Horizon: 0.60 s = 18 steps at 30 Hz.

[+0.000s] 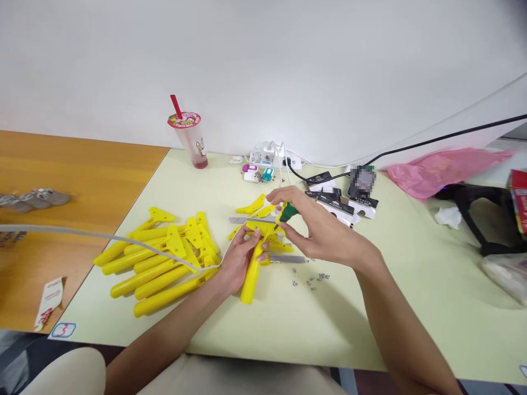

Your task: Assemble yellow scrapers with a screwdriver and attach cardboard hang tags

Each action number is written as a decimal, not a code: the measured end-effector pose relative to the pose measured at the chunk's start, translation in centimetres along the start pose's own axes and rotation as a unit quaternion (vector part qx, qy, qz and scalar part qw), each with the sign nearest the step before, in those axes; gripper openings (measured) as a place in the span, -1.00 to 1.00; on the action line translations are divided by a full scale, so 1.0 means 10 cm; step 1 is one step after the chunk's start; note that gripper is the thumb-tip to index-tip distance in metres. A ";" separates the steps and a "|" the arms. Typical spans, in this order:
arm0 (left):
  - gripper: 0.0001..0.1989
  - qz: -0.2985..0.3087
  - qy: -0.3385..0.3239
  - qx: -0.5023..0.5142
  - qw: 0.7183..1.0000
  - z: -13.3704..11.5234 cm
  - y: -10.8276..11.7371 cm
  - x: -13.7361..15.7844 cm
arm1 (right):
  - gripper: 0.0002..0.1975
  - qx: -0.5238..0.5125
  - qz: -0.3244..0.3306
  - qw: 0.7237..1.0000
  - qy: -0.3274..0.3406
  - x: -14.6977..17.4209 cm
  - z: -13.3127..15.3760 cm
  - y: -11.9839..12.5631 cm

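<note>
My left hand (237, 262) is closed around the neck of a yellow plastic scraper (249, 282), whose wide head points away from me and whose handle comes toward me. A metal blade (237, 220) shows along the head's far edge. Closed on a green-and-yellow screwdriver (289, 212), my right hand (319, 230) brings the tip to the right part of the scraper head; whether it sits in a screw is too small to tell. Loose yellow clamp plates (281, 247) and another metal blade (290, 259) lie behind and beside the scraper. Small metal screws (322, 277) are scattered to the right.
Several yellow scraper handles (154, 277) are piled at left, a white cable (135, 242) crossing over them. A plastic cup (191, 142) with a red straw stands by the wall. A power strip (263, 156), black packages (333, 204) and a pink bag (436, 170) lie farther back.
</note>
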<state>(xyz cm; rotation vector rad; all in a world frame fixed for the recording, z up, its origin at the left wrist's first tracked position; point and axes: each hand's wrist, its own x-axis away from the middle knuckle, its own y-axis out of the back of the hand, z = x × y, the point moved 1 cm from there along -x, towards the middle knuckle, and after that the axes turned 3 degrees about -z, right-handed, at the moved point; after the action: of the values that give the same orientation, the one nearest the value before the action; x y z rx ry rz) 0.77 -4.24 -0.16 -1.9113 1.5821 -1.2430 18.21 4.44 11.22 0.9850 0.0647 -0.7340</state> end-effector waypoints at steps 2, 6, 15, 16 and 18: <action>-0.58 -0.005 -0.001 -0.001 1.000 -0.01 0.00 -0.01 | -0.64 0.002 0.006 1.000 0.002 0.00 0.01 0.00; -0.57 -0.004 -0.007 -0.004 1.000 -0.02 0.01 -0.01 | -0.81 0.058 -0.029 0.998 -0.001 0.01 0.01 0.01; -0.57 -0.003 -0.008 -0.006 1.000 -0.03 0.01 -0.01 | -0.79 0.059 -0.025 0.998 -0.008 0.01 0.03 -0.01; -0.57 0.000 -0.008 -0.007 1.000 -0.03 0.00 0.00 | -0.77 0.068 -0.035 0.997 -0.015 0.01 0.03 -0.01; -0.58 0.007 -0.006 -0.008 1.000 -0.03 -0.01 0.01 | -0.72 0.068 -0.035 0.996 -0.038 0.02 0.03 0.00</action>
<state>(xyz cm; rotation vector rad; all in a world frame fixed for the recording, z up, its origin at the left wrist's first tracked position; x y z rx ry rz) 0.63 -4.18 0.13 -1.9111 1.6020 -1.2138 18.22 4.08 11.31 1.0881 -0.0166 -0.8479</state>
